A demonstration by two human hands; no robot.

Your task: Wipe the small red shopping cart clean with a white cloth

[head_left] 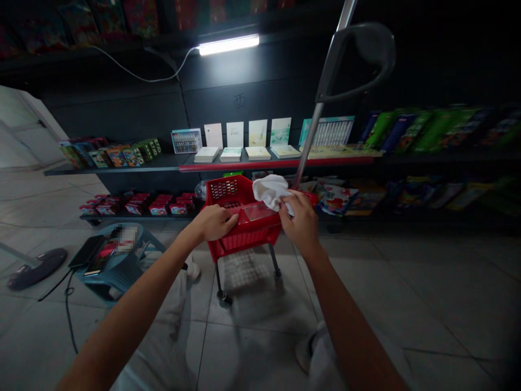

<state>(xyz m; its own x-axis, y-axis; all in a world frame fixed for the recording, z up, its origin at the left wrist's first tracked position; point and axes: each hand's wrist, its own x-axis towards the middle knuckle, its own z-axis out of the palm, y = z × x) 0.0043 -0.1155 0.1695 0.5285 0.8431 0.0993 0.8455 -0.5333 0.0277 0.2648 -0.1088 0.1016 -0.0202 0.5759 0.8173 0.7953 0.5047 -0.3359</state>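
A small red plastic shopping cart (pixel 228 247) stands on the tiled floor in front of me, its basket slotted and its legs on wheels. My left hand (pixel 215 221) is closed over the left part of its near edge. Pinched in my right hand (pixel 301 220) is a white cloth (pixel 271 190), bunched up above the right part of that edge. Beside the cloth a metal pole (pixel 312 133) with a grey loop handle (pixel 340 95) rises at a tilt. Its lower end is hidden behind my right hand and the cart.
Ahead, a dark shelf (pixel 158 161) carries books (pixel 257 153), small boxes (pixel 130 156) and green packets (pixel 431 130). Red boxes (pixel 160 205) fill the lower shelf. On the left are a blue-grey stool (pixel 142 234) with items and cables, and a round stand base (pixel 38 269). A lit tube lamp (pixel 228 45) hangs above.
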